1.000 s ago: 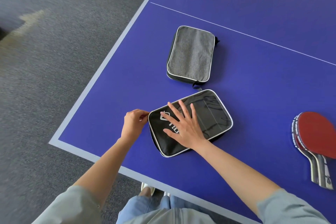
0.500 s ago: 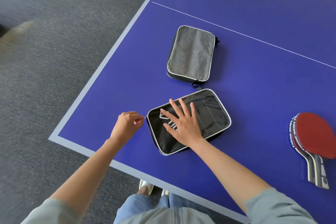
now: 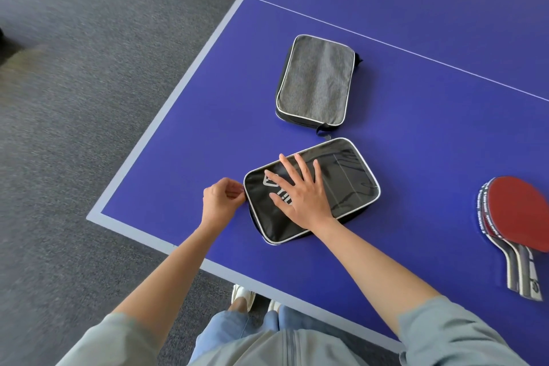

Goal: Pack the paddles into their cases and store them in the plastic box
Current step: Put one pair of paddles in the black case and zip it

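Blue worktop (image 3: 416,157), grey carpet at left. Black case (image 3: 341,187) sits lower centre; right hand (image 3: 300,190) is flat on it, fingers spread. Left hand (image 3: 221,202) has a pinch grip at its left edge, presumably the zipper pull. Paddles (image 3: 517,217) lie at far right. Advice: keep the case pinned and pull along the zipper line.

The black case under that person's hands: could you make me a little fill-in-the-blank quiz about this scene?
1. The right hand lies flat on the ____ case.
2. The left hand pinches at that case's ____ end.
3. The grey case lies ____ from the person than the black one.
4. The paddles have ____ rubber facing up.

Missing words: black; left; farther; red
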